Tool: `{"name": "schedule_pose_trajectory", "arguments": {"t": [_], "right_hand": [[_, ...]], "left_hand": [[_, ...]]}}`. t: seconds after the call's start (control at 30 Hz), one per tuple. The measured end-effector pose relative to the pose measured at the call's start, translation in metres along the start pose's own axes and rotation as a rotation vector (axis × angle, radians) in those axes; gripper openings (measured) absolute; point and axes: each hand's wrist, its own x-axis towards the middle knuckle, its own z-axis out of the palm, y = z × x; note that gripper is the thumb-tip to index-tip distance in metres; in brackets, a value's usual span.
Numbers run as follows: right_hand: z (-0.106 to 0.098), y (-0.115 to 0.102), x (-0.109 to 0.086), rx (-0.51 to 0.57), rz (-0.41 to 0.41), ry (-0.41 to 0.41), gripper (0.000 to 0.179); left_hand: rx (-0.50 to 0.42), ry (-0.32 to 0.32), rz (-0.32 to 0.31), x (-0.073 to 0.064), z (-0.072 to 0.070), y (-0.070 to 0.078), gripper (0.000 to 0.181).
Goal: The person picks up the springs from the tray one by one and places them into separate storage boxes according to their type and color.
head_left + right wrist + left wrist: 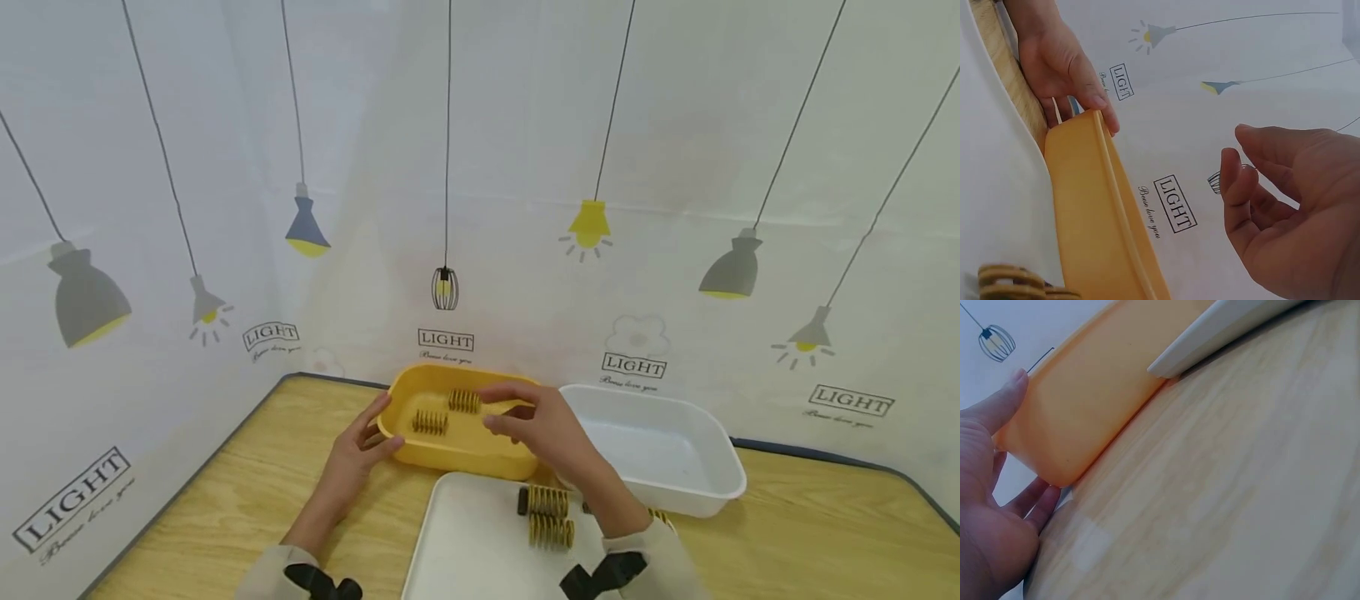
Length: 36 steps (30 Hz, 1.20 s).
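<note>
My left hand (351,454) grips the left end of a yellow plastic tub (457,458), with the thumb at its front rim and the fingers around the side. Inside the tub lie two brass-coloured coil springs (430,422), apart from each other. Over the tub's right part hovers my right hand (546,423), thumb and forefinger apart and nothing between them. In the right wrist view this hand (1297,206) has its other fingers loosely curled. More coil springs (551,532) sit on a white tray (472,533) in front, partly hidden by the right forearm.
To the right of the yellow tub stands a white plastic tub (660,450), its left end behind my right hand. A small black piece (522,501) lies beside a spring on the tray. A wall sheet printed with lamps (450,167) rises behind the wooden table (825,517).
</note>
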Motion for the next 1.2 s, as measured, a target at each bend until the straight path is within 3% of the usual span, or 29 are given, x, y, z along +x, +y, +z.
{"name": "schedule_pose_trajectory", "arguments": {"t": [0.27,0.43,0.6,0.83,1.2], "right_hand": [[-0.021,-0.017,-0.050,-0.083,0.080,0.061,0.023],[-0.038,-0.003,-0.066,-0.058,0.067,0.079,0.027],[-0.054,0.020,-0.079,-0.085,0.115,0.111,0.031],[-0.065,0.035,-0.098,-0.117,0.127,0.120,0.032],[-0.082,0.050,-0.124,-0.139,0.199,0.049,0.033]], "left_hand": [[0.044,0.012,0.018,0.005,-0.005,-0.015,0.063],[0.037,0.012,0.006,0.003,-0.005,-0.015,0.063],[0.044,0.009,-0.007,0.003,-0.005,-0.015,0.063],[0.048,-0.002,0.037,0.007,-0.006,-0.015,0.064],[0.005,0.000,0.013,0.006,-0.002,-0.017,0.064]]}}
